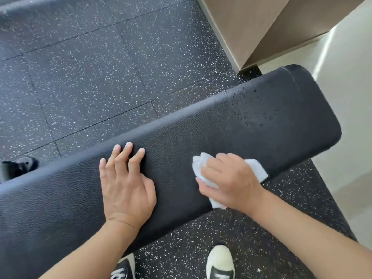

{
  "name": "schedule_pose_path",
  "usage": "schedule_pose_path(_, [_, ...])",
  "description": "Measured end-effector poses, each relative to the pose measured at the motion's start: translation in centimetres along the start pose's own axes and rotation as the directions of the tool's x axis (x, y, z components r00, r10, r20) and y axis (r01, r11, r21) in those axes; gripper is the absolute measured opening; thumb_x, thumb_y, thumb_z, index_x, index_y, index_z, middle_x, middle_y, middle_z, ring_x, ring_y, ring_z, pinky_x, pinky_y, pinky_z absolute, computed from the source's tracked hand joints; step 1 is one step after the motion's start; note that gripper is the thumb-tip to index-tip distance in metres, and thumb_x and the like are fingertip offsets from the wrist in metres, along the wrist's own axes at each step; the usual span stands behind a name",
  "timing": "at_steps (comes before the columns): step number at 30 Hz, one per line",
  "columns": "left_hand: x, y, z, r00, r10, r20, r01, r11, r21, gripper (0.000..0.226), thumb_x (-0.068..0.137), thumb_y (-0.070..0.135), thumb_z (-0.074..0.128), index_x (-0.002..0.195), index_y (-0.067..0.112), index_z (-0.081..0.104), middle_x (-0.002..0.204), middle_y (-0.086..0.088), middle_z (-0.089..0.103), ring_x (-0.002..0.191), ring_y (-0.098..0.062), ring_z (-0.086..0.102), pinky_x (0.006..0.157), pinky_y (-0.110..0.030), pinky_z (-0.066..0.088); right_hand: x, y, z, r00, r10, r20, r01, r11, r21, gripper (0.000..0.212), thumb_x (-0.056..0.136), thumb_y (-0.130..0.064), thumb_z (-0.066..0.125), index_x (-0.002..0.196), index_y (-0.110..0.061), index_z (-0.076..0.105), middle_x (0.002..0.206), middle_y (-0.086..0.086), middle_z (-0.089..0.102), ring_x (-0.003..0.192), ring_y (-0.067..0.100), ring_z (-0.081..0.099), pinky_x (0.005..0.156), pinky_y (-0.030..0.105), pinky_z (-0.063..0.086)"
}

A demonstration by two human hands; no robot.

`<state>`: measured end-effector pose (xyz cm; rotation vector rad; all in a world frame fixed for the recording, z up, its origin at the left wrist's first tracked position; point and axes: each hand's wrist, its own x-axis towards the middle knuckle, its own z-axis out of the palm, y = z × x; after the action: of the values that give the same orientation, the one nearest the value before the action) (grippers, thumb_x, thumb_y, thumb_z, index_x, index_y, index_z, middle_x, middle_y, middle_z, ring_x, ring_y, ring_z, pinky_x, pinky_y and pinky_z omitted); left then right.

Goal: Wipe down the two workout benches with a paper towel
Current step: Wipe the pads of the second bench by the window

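Note:
A long black padded workout bench (pixel 221 121) runs diagonally from the lower left to the upper right. Spray droplets speckle its right end. My left hand (pixel 125 184) rests flat on the pad near the middle, fingers straight and spread. My right hand (pixel 229 182) grips a crumpled white paper towel (pixel 256 168) and presses it on the pad near the front edge, right of my left hand. Only one bench is in view.
Black speckled rubber floor tiles (pixel 90 77) lie beyond and under the bench. A beige wall corner (pixel 251 31) and a pale wall (pixel 346 97) stand at the right. My two shoes (pixel 220 262) are below the bench's front edge. A dark bench foot (pixel 16 168) shows at the left.

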<state>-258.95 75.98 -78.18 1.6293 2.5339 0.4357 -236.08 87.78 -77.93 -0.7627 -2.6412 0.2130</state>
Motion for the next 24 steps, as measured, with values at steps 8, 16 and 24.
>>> schedule_pose_path(8, [-0.1,-0.3,-0.3,0.999,-0.004,0.032,0.006,0.999,-0.042,0.056,0.086,0.017,0.049,0.141,0.009,0.059,0.155,-0.016,0.048,0.152,-0.041,0.034,0.126,-0.063,0.019,8.1,0.3,1.9,0.734,0.656,-0.177,-0.674,0.736,-0.069,0.028,0.088,-0.033,0.057,0.070,-0.013,0.051,0.069,0.005,0.054,0.063,0.031,0.050,0.053,0.039,0.038])
schedule_pose_path(16, [-0.3,-0.8,-0.6,0.997,-0.008,0.073,0.016,0.994,-0.108,0.048,0.094,0.022,0.040,0.136,0.006,0.057,0.158,-0.014,0.046,0.155,-0.038,0.031,0.128,-0.061,0.015,10.6,-9.4,4.8,0.925,0.379,-0.011,-0.378,0.923,0.068,0.025,0.096,-0.030,0.064,0.078,-0.013,0.059,0.078,0.005,0.060,0.066,0.030,0.052,0.059,0.042,0.040])
schedule_pose_path(24, [-0.3,-1.1,0.1,0.987,0.100,0.128,-0.107,0.993,0.043,0.062,0.084,0.019,0.053,0.146,0.012,0.049,0.161,-0.021,0.035,0.153,-0.047,0.024,0.123,-0.071,0.015,-0.1,3.5,-3.3,0.710,0.704,-0.014,-0.697,0.699,-0.162,0.031,0.092,-0.037,0.044,0.074,-0.012,0.037,0.070,0.002,0.043,0.069,0.032,0.047,0.061,0.043,0.047])
